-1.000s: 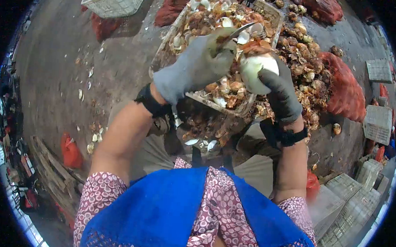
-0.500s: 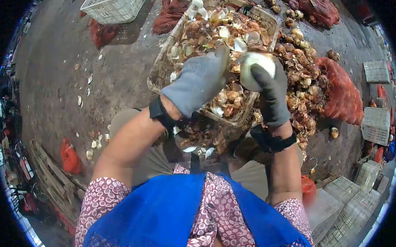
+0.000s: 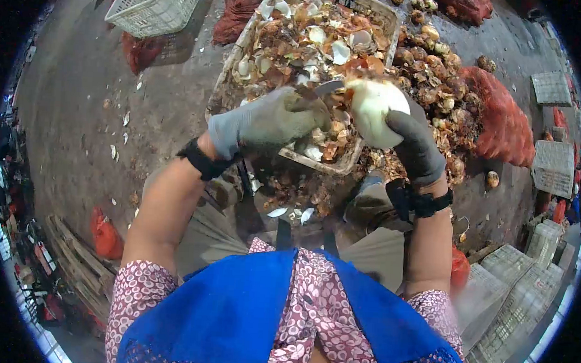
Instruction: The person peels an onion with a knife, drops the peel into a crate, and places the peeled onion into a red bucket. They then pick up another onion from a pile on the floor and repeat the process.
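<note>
A: Site: bare concrete floor (image 3: 80,107), littered with scraps. A crate (image 3: 227,68) heaped with skins (image 3: 297,39) is set directly beneath the grip. A heap of unpeeled bulbs (image 3: 437,90) and a red mesh sack (image 3: 500,126) are seen beyond it on the right-hand side. A white basket (image 3: 152,3) is seen well off on the knife side.

B: Grip recorded?

A: Yes. The onion (image 3: 375,107) is clasped from below and behind by the right hand (image 3: 415,148), dark-gloved, with the fingers wrapped tight. A knife (image 3: 327,88) is clenched in the left hand (image 3: 267,122), grey-gloved. The blade is pointed across towards the top of the bulb, just beside it. Contact cannot be confirmed.

B: Where is the bulb held?

A: Raised over the near right corner of the crate, so anything shed would be caught by it.

B: Condition of the bulb?

A: Mostly pale and smooth, cream to faint green. A tuft of brown papery skin is left at the crown, nearest the blade.

B: Handling notes?

A: Judged only: the cut is best kept shallow, just under the dry layer. The edge is best drawn away from the holding fingers. The bulb should be turned within the grasp, not the knife swung round it. A slippery surface is to be expected, so a firm clasp is advised.
</note>
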Action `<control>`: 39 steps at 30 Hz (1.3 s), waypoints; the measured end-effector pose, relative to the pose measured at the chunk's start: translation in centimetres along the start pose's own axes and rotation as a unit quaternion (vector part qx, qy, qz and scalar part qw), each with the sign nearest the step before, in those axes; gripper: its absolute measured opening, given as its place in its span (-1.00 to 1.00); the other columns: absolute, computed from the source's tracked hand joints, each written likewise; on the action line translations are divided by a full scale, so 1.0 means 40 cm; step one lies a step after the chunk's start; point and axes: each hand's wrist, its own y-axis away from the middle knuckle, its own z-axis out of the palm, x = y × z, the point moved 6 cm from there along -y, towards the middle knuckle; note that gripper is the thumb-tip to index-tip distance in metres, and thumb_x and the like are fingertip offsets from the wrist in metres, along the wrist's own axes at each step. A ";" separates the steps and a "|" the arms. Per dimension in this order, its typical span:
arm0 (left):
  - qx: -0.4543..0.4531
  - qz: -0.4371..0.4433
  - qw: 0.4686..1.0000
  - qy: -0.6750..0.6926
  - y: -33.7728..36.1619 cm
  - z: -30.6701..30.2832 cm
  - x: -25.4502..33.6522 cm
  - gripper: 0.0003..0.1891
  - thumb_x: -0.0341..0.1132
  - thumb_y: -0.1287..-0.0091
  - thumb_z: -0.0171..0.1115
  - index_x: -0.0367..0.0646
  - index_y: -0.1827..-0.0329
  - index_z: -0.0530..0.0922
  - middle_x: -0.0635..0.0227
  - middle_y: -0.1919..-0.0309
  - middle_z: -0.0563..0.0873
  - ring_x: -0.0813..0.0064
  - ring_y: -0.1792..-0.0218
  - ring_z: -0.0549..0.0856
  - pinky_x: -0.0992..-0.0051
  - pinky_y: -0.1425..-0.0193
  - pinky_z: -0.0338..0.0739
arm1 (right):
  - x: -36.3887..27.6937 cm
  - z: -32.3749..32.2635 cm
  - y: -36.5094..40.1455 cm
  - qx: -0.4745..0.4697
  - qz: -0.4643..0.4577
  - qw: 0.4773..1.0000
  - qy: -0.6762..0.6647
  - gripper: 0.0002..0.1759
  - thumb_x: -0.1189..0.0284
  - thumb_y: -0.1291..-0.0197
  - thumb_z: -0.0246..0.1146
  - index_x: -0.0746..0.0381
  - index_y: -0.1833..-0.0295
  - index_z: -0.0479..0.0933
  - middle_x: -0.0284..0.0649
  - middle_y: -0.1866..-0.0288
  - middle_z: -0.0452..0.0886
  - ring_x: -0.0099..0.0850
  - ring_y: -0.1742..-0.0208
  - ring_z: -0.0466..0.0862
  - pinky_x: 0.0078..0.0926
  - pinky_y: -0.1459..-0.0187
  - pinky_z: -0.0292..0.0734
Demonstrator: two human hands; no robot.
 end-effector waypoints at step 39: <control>0.237 0.268 0.908 0.216 0.006 -0.018 0.064 -0.62 -0.43 -0.32 0.21 -0.27 -0.20 0.44 0.29 0.02 0.65 0.59 0.12 0.65 0.60 0.17 0.60 | -0.106 0.080 0.044 0.042 -0.079 0.996 -0.005 -0.30 0.33 0.01 0.31 0.36 -0.29 0.38 -0.12 -0.11 0.58 -0.33 -0.10 0.61 -0.43 -0.13 0.51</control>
